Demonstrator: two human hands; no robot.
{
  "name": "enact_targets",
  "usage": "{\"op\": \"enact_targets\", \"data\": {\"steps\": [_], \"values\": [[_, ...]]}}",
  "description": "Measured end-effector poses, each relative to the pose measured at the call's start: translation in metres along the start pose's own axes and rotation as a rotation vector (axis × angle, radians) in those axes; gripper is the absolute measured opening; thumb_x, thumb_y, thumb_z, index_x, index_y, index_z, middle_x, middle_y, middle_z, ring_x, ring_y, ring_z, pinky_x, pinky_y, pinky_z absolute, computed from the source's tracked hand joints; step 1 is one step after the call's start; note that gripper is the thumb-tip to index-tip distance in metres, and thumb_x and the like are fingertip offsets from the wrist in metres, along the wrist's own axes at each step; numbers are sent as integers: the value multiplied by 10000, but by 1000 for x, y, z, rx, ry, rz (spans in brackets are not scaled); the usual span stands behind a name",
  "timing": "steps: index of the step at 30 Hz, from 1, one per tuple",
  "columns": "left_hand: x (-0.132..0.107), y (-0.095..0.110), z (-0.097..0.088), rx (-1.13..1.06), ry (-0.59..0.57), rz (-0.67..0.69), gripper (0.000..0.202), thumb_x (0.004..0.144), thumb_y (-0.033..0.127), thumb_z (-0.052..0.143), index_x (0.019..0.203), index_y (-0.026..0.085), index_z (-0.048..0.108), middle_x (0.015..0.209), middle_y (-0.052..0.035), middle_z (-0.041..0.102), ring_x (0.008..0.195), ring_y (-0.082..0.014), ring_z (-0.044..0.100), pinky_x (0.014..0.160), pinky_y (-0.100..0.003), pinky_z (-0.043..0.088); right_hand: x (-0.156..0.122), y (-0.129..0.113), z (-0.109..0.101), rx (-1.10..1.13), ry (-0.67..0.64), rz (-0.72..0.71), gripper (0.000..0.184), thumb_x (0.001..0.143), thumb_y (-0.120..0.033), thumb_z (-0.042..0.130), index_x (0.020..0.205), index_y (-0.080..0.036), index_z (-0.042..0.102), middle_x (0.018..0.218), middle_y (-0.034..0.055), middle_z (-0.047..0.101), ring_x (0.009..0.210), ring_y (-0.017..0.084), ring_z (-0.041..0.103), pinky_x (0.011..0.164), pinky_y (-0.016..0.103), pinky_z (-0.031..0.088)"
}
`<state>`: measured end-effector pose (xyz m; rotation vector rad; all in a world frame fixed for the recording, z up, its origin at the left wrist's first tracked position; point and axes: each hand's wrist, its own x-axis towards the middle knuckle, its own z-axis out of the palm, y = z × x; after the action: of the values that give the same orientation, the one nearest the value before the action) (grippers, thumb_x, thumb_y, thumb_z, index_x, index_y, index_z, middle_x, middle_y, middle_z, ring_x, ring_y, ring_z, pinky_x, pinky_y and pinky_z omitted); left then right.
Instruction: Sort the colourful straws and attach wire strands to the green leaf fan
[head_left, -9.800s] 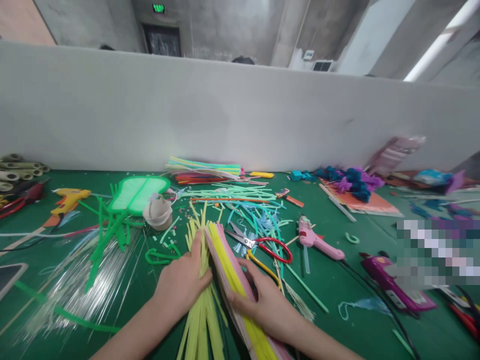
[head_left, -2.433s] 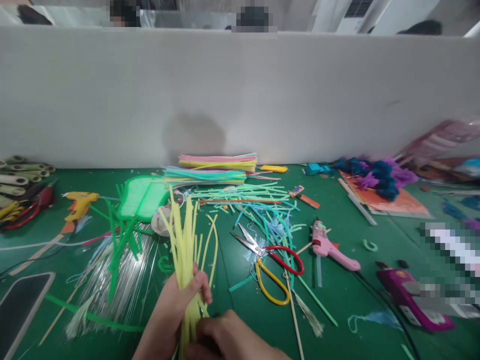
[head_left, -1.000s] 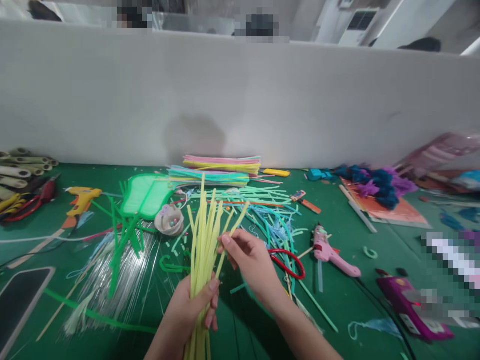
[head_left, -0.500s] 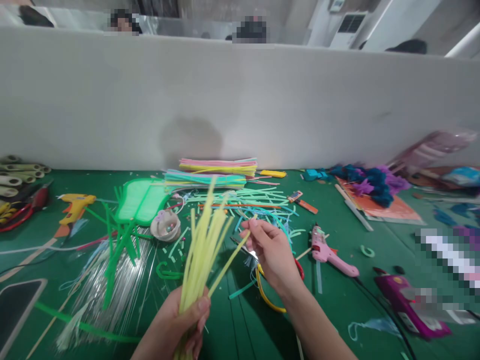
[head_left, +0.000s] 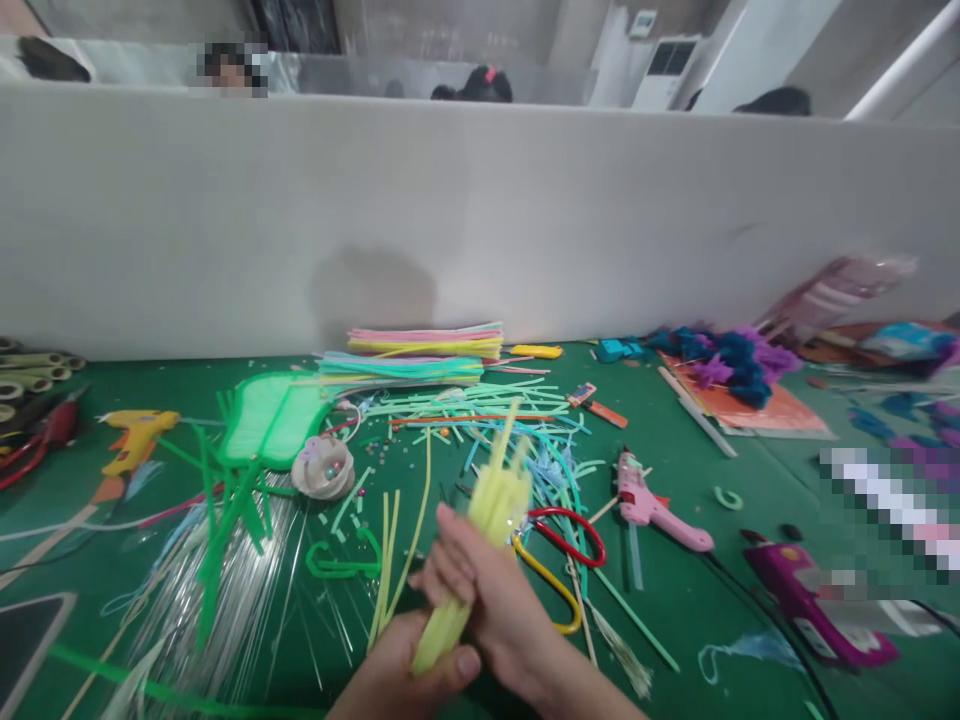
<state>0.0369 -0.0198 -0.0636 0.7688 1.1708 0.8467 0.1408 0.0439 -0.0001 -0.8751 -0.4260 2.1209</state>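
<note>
The left hand point(head_left: 405, 685) had its fingers point(head_left: 465, 664) shut tight on the low end of the yellow strips point(head_left: 496, 497). The right hand point(head_left: 491, 610) had its fingers point(head_left: 448, 572) wrapped round the middle of the same bunch. The yellow strips were thin and pale, pressed into one tight bunch. It was held up over the front of the desk point(head_left: 675, 610), tilted up and to the right. A few loose strips point(head_left: 390, 560) lay flat just left of the hands. Farther left sat a small bowl point(head_left: 300, 478) with tiny beads point(head_left: 328, 468) in it. Red scissors point(head_left: 574, 530) lay just right of the hands, and a pink glue gun point(head_left: 652, 500) lay beyond them. A stack point(head_left: 427, 345) of coloured strips lay at the back by the wall point(head_left: 480, 220).
</note>
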Motion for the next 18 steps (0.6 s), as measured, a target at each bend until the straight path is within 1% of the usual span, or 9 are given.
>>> {"op": "enact_targets", "data": {"steps": [1, 2, 3, 4, 5, 8, 12, 15, 18], "values": [[0, 0, 1, 71, -58, -20, 465, 618, 601, 731, 724, 170, 589, 562, 36, 429, 523, -100, 364, 494, -230, 317, 1, -7, -2, 71, -39, 11, 568, 766, -460, 693, 470, -195, 286, 356, -111, 243, 346, 38, 285, 427, 178, 330], [0, 2, 1, 127, -122, -38, 485, 658, 637, 680, 711, 171, 558, 540, 54, 372, 509, -87, 306, 472, -224, 257, 2, -14, -5, 128, -91, 27, 583, 785, -452, 671, 477, -195, 247, 354, -118, 199, 326, 30, 175, 375, 172, 247], [-1, 5, 2, 164, -188, -50, 502, 691, 668, 630, 714, 176, 528, 528, 68, 328, 498, -81, 262, 460, -227, 211, 2, -22, -8, 166, -141, 38, 589, 800, -446, 653, 484, -193, 225, 356, -118, 182, 326, 29, 111, 352, 174, 179], [-2, 8, 2, 191, -242, -55, 515, 715, 691, 585, 721, 184, 500, 523, 77, 299, 490, -79, 233, 454, -233, 179, 1, -28, -11, 187, -176, 39, 594, 812, -441, 640, 488, -191, 209, 360, -115, 177, 327, 31, 90, 346, 177, 139], [-2, 12, 3, 216, -275, -56, 523, 732, 708, 548, 730, 190, 479, 524, 81, 290, 485, -79, 221, 451, -239, 163, 0, -34, -14, 196, -197, 27, 603, 818, -435, 633, 489, -189, 193, 362, -111, 171, 327, 31, 87, 346, 180, 124], [-6, 26, 5, 306, -304, -44, 521, 769, 718, 484, 755, 198, 454, 553, 74, 305, 491, -83, 234, 453, -246, 157, -5, -51, -21, 211, -205, -52, 624, 833, -427, 623, 496, -189, 155, 374, -105, 144, 331, 34, 74, 349, 191, 114], [-12, 40, 5, 434, -395, -23, 494, 845, 671, 403, 809, 185, 485, 594, 66, 270, 518, -91, 225, 465, -253, 157, -14, -74, -29, 182, -125, -190, 621, 884, -469, 547, 514, -198, 129, 401, -99, 107, 346, 47, 31, 344, 207, 93], [-16, 43, 5, 545, -404, -9, 512, 869, 654, 367, 889, 172, 540, 599, 60, 281, 525, -97, 240, 472, -252, 172, -19, -88, -36, 160, -62, -250, 603, 901, -453, 528, 518, -203, 134, 414, -97, 108, 354, 54, 35, 347, 214, 112], [-19, 37, 1, 660, -374, 5, 526, 870, 651, 353, 965, 182, 573, 615, 43, 370, 539, -107, 308, 492, -239, 223, -22, -99, -44, 257, -86, -262, 581, 902, -408, 545, 508, -202, 170, 422, -100, 115, 353, 51, 64, 353, 213, 132]]}}
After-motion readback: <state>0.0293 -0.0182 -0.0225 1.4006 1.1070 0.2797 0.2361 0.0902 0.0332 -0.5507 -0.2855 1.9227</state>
